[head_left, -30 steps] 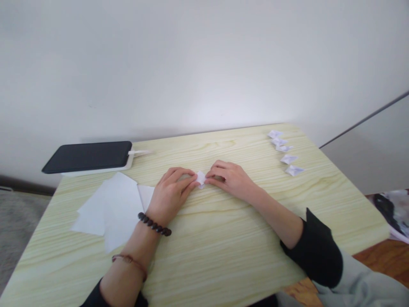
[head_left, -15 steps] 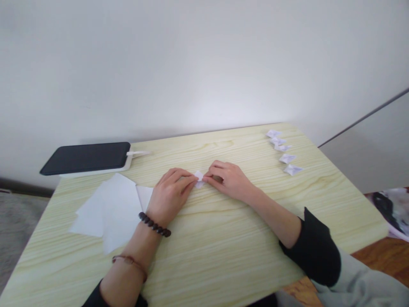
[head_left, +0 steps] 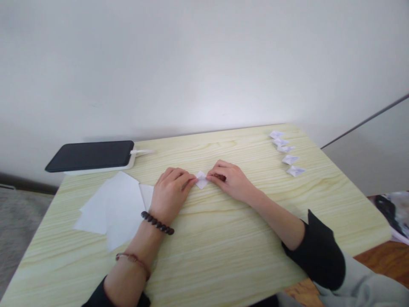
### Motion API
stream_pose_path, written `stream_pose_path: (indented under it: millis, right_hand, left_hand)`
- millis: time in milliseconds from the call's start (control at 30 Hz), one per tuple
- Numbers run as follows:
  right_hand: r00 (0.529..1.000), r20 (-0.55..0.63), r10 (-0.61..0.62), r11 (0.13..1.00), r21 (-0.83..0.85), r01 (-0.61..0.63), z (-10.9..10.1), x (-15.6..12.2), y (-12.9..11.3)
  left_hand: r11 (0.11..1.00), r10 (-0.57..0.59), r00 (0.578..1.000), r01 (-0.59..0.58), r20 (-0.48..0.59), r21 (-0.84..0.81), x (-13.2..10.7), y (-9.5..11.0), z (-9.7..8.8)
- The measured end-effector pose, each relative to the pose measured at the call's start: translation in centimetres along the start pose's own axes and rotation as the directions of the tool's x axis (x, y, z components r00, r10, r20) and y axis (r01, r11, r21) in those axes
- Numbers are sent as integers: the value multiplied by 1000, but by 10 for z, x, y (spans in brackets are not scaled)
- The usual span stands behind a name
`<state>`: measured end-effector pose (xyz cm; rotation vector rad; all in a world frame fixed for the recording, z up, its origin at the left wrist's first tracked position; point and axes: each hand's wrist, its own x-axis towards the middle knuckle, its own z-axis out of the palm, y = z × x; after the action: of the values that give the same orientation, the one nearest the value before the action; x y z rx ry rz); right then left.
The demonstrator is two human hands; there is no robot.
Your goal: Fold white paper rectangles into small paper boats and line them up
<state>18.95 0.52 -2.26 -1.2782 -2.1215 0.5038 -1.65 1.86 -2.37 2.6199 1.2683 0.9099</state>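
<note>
A small folded piece of white paper [head_left: 201, 180] is between my hands near the middle of the table, showing as a diamond with a crease across it. My left hand [head_left: 172, 189] pinches its left corner between thumb and fingertips. At the opposite corner, the thumb and index finger of my right hand [head_left: 230, 180] are closed on the paper. Dark beads and a thin reddish band circle my left wrist. Loose white paper sheets [head_left: 124, 204] lie overlapping to the left, partly hidden behind my left hand and forearm.
Several small folded paper boats [head_left: 290, 159] stand in a row at the right back. On the left back, a black phone [head_left: 91, 155] rests on a white block with a white cable [head_left: 142, 152] plugged in. The pale wood-grain table [head_left: 230, 256] meets a white wall [head_left: 204, 64].
The folded paper looks flatter and more opened out as a diamond, with my hands slightly farther apart. The whole view has shifted a little.
</note>
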Motion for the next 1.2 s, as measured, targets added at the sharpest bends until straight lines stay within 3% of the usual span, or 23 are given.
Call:
stream_pose_path:
  millis: [367,533,700,1000,1200]
  right_hand:
    - [996,67,53,998,-43,-50,-1,1,-7]
    - [995,34,92,993,-77,-89,1,1,-11]
    - [992,-10,124,992,-37,-124,3,0,-11]
    - [989,6,150,988,-37,-150,4,2,-10]
    - [978,29,207,976,-72,-204,4,5,-14]
  left_hand:
    - [994,-76,985,88,154,-71,0,-1,1]
    - [994,-112,970,112,214,13,2,7,-1]
    - [988,-154,972,148,176,45,1,7,2]
    - [981,-179,961,160,210,106,4,11,0]
    - [967,-252,947,238,199,91,4,11,2]
